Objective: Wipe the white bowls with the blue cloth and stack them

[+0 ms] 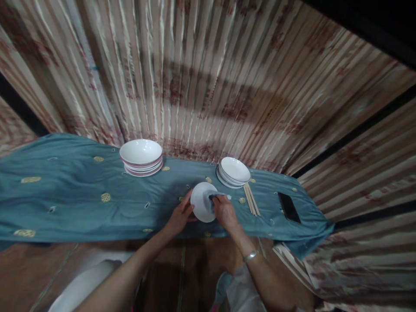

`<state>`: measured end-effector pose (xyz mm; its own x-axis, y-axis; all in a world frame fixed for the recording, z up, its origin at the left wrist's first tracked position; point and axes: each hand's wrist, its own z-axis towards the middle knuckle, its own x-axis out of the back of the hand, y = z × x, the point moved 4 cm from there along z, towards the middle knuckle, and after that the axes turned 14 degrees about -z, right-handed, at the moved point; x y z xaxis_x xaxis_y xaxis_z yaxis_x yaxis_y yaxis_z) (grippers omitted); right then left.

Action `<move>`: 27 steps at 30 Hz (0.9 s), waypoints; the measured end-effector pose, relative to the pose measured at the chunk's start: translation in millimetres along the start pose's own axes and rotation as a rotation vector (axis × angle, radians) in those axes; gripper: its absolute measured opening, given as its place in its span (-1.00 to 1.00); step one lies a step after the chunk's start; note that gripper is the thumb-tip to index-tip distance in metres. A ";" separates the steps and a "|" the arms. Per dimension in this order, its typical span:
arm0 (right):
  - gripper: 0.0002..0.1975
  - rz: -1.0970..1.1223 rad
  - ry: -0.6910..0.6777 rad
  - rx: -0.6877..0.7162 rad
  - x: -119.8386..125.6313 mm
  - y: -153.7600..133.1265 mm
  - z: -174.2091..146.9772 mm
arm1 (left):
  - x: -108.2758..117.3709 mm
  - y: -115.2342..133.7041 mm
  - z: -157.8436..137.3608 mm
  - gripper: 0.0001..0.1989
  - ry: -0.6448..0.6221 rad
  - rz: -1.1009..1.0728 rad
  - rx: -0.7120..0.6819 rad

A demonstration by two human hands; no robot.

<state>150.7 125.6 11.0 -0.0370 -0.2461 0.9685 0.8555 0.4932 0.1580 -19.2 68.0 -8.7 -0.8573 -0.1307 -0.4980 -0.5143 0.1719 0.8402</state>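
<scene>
1. Two bare hands work over a table covered with a teal tablecloth point(130, 216); the left hand point(180, 213) pinches the left rim of a small white plate point(199, 203).
2. That plate is at the near side of the table, in front of the wearer, between the bowl stack point(143, 169) and the chopsticks point(251, 200). Being round, it has no long axis; its inner face is turned up toward the wearer.
3. The right hand point(225, 212), fingers bent, pinches a bluish cloth point(212, 198) against the plate's right part, covering that rim. Its fingertips are hard to make out, and the cloth's full outline is hidden.
4. Left fingers partly disappear behind the plate; whether its underside touches the tablecloth cannot be told.
5. The chopsticks lie beside the small-plate stack point(234, 171), pointing toward the near edge; a black phone point(288, 207) lies farther right.
6. At lower left, a white rounded object point(85, 286) is cut off by the frame and partly covered by the left forearm.
</scene>
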 end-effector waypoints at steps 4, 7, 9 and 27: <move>-0.72 0.096 -0.081 0.022 0.4 -12.1 -13.8 | -0.6 -1.1 -0.8 -0.13 -0.020 -0.025 0.024; -0.71 0.202 -0.132 0.021 1.9 -23.8 -18.7 | 0.2 -1.5 -1.6 -0.14 -0.037 -0.019 0.023; -0.72 0.291 -0.155 0.021 3.2 -32.2 -18.2 | 1.8 -2.0 -1.6 -0.15 -0.036 -0.009 0.028; -0.79 0.305 0.031 -0.101 0.1 -47.7 48.7 | 3.8 -7.5 8.0 -0.14 -0.029 0.001 0.035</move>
<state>84.8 142.7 12.9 0.2432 -0.1258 0.9618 0.8718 0.4629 -0.1600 -18.8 74.1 -18.6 -0.8579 -0.1026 -0.5035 -0.5135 0.2063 0.8329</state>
